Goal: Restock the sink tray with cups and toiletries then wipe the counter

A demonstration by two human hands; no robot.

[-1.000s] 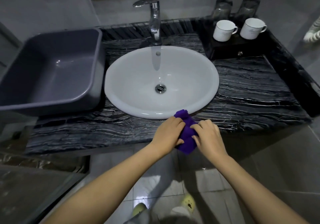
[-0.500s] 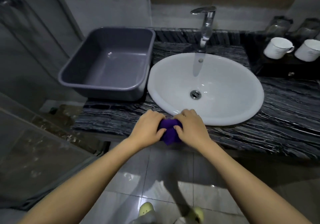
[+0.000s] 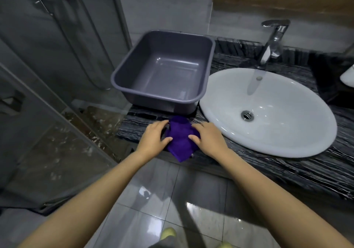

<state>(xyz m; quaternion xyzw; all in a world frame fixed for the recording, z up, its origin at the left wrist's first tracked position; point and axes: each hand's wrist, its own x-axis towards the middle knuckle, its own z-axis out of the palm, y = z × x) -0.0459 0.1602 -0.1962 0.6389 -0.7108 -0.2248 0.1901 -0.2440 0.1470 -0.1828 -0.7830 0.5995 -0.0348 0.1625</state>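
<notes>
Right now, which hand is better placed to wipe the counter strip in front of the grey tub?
Probably left. The left hand rests on the purple cloth's tub side; the right hand sits nearer the sink.

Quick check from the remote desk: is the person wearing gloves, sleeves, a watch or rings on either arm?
No. The left hand and right hand are both bare, without gloves. Both forearms are uncovered up to the frame edge; no sleeve, watch, bracelet or ring is visible.
</notes>
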